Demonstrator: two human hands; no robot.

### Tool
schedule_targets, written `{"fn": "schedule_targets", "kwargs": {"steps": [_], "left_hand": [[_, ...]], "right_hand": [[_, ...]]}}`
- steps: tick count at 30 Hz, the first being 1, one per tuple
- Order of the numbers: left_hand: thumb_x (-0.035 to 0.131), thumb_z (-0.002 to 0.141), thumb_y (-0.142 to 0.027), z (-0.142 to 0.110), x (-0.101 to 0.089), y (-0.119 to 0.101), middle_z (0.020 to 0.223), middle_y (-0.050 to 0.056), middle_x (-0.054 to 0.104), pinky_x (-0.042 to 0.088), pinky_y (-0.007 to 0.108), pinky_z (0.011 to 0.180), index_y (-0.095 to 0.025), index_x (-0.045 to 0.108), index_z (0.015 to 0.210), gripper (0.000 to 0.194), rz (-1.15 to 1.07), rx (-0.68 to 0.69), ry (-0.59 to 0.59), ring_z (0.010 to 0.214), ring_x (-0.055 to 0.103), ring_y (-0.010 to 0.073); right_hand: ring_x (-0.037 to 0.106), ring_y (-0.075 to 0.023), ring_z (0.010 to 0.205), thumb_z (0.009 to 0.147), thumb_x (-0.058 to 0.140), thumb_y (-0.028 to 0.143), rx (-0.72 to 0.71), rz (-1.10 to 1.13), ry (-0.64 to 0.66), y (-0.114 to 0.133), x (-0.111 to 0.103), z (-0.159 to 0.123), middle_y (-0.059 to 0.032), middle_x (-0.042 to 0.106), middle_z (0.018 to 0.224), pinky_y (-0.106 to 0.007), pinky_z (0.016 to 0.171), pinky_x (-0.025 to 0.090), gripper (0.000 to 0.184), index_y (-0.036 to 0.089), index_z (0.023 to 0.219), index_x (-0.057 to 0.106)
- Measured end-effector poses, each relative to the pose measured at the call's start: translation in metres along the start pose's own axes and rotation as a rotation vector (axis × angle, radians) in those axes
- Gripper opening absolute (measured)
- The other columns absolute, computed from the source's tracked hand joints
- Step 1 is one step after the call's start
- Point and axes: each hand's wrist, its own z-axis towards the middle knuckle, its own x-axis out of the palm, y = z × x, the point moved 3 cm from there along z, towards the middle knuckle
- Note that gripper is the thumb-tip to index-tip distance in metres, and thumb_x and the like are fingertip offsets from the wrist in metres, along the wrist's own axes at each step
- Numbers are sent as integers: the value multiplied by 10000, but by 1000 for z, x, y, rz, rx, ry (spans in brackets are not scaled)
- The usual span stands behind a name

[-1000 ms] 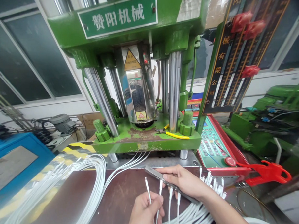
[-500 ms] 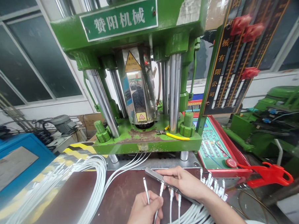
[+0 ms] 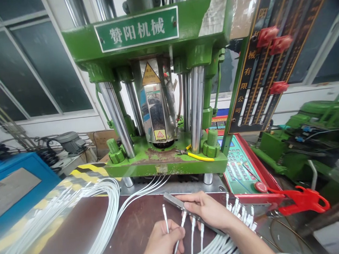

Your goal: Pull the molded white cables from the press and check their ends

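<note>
My right hand [image 3: 208, 211] grips a long grey metal bar [image 3: 172, 200] that slants across the brown table [image 3: 112, 234]. Several white cable ends hang from the bar's near side. My left hand [image 3: 162, 244] is closed on one white cable [image 3: 164, 215], whose plug end points up beside the bar. More white plugs [image 3: 242, 213] lie fanned out just right of my right wrist.
A green press [image 3: 163, 105] with steel columns stands right behind the table. Yellow-handled pliers [image 3: 197, 156] rest on its base. A big bundle of white cables [image 3: 77, 206] loops across the left. A keypad panel [image 3: 238, 165] and red clamp [image 3: 302, 200] sit right.
The view has tilted down a little. My left hand has shifted its cable slightly left and up; my right hand keeps hold of the bar.
</note>
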Motion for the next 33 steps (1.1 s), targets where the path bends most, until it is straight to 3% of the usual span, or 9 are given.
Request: {"fn": "schedule_targets", "kwargs": {"steps": [8,16,20,24,27,30,33], "left_hand": [[545,665,-369,1,-1,1,420,-8,547,270,196,312,-175,481,554,233,-17,25,-8,278,410,84],[563,671,-385,0,3,-5,448,-7,557,306,207,307,-168,482,585,247,-45,3,5,298,436,94],[633,646,-425,-3,7,-6,520,17,597,384,229,368,-147,499,641,309,-173,-16,52,365,517,120],[652,639,-471,-9,-1,-8,608,21,616,463,275,483,-143,511,707,363,-281,20,5,505,599,161],[598,690,-490,-14,-10,-9,597,27,617,390,230,414,-123,549,790,383,-178,68,-21,438,564,137],[513,756,-480,-16,-14,-8,540,30,611,260,200,354,-92,571,923,426,-39,82,31,333,488,101],[482,778,-440,-13,-13,-4,500,20,593,213,192,345,-75,590,946,416,1,75,60,301,427,72]], "right_hand": [[542,-140,650,835,508,377,-41,-18,2,2,0,1,-23,661,848,-199,492,420,372,247,1179,568],[449,-92,502,834,497,422,14,-41,-29,-3,2,1,-21,641,810,-193,418,381,401,249,1190,560],[396,-73,488,800,560,383,32,43,0,-4,1,2,-1,595,712,-179,416,367,435,227,1206,544],[385,-66,504,705,673,305,53,96,17,-4,0,2,22,557,687,-159,410,343,514,215,1195,549],[403,-64,509,703,670,282,70,105,25,-5,0,2,13,582,718,-154,408,323,490,210,1176,564],[412,-63,505,710,658,267,78,101,26,-9,1,2,2,602,750,-155,405,324,488,206,1183,557],[397,-61,495,713,651,262,71,97,16,-18,2,3,4,595,741,-157,399,335,501,207,1200,542]]}}
